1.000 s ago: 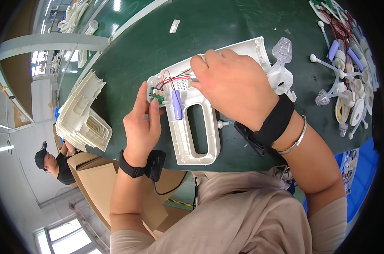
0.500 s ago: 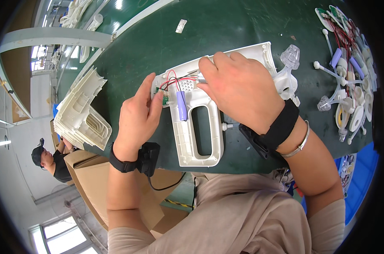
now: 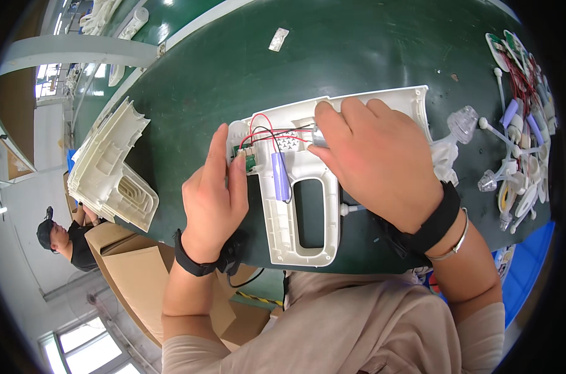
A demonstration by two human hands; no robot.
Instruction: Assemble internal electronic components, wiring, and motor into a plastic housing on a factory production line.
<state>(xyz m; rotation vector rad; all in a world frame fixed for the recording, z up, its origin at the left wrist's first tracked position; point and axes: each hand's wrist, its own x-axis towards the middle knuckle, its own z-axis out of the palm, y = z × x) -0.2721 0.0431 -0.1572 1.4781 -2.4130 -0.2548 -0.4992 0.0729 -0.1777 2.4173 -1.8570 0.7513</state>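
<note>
A white plastic gun-shaped housing half [image 3: 274,240] lies with its hollow side up in front of me. My left hand [image 3: 215,193] closes on its left end, thumb against a small green circuit board [image 3: 250,163] and forefinger along the outer wall. My right hand [image 3: 376,159] is curled over the barrel part, finger and thumb on a silvery cylindrical motor [image 3: 319,135], mostly hidden by the hand. Red and black wires [image 3: 270,133] run between board and motor. A purple cylindrical battery [image 3: 280,176] rests at the top of the handle.
Several nested white housing halves [image 3: 111,168] stand at the left. Loose wired parts and tubes [image 3: 520,143] are heaped at the right, near a clear plastic nozzle [image 3: 462,123]. A small white piece [image 3: 278,39] lies farther back. Cardboard boxes [image 3: 133,274] and another person [image 3: 77,240] are beyond the left edge.
The housing and both hands sit lower and slightly right in the picture, and the surroundings have shifted too. Both hands keep nearly the same hold.
</note>
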